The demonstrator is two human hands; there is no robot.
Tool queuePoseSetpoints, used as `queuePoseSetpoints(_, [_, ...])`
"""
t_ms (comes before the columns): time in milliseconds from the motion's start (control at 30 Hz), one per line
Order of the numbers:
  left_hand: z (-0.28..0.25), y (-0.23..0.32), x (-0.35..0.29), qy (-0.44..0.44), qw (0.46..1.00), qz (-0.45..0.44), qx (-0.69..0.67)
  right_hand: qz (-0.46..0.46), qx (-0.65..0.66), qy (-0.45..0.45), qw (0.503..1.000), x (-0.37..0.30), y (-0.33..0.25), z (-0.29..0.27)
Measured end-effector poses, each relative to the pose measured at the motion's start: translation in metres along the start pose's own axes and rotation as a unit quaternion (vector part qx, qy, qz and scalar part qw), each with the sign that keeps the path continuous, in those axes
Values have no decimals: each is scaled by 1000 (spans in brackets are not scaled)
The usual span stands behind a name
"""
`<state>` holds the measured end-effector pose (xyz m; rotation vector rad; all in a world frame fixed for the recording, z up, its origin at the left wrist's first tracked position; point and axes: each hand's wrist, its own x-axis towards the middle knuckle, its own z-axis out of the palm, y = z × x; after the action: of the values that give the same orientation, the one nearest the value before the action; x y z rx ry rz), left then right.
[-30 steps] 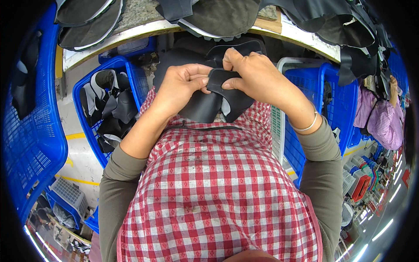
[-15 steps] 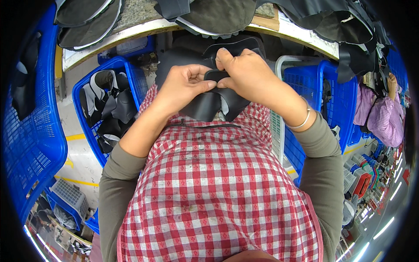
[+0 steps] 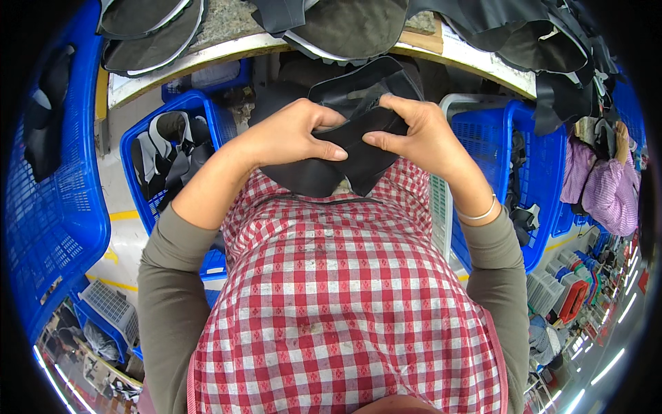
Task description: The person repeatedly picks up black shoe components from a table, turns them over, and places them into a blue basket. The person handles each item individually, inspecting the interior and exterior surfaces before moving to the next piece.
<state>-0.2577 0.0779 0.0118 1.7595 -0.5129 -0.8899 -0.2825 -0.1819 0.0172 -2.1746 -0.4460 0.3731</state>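
A black, leather-like cut piece (image 3: 360,149) is stretched between my two hands above my lap, its upper edge folded open. My left hand (image 3: 296,134) grips its left side, thumb on top and the other fingers hidden behind. On the right side, my right hand (image 3: 422,132) pinches it with the thumb in front and the index finger along the upper edge. More black material hangs below the hands over my red checked apron (image 3: 331,290); where one piece ends and another begins, I cannot tell.
Ahead, a curved table edge (image 3: 227,63) bears black pieces with pale borders (image 3: 352,27). A blue basket of black and white pieces (image 3: 172,148) stands left, another blue basket (image 3: 541,172) right. A larger blue crate (image 3: 62,228) is far left. A person in a pink sleeve (image 3: 610,193) works at far right.
My hands have moved apart and slightly lower. The black piece, earlier bunched at my fingertips, is now spread open between them, with more of its surface showing.
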Motion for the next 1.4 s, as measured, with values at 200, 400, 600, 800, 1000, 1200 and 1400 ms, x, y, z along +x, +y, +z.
queuePoseSetpoints(200, [21, 8, 3, 72, 984, -61, -149, -1, 4, 13, 1000, 0, -11, -3])
queuePoseSetpoints(400, [41, -4, -2, 161, 945, -72, -277, 18, -18, 25, 999, 5, -8, -2])
queuePoseSetpoints(600, [45, -2, -6, 200, 949, -80, -229, 17, -52, 29, 998, 9, -9, -1])
queuePoseSetpoints(800, [53, -9, -8, 238, 949, -55, -199, 26, -63, 38, 997, 8, -8, 1])
queuePoseSetpoints(1000, [56, -22, 0, 269, 958, 38, -94, 23, -37, 49, 998, 2, -4, -1])
queuePoseSetpoints(1200, [56, -26, 3, 244, 954, 70, -158, 56, 91, 94, 990, -7, 2, 0])
queuePoseSetpoints(1400, [52, -25, -1, 217, 964, 66, -140, 19, 63, 136, 989, -13, -1, 2])
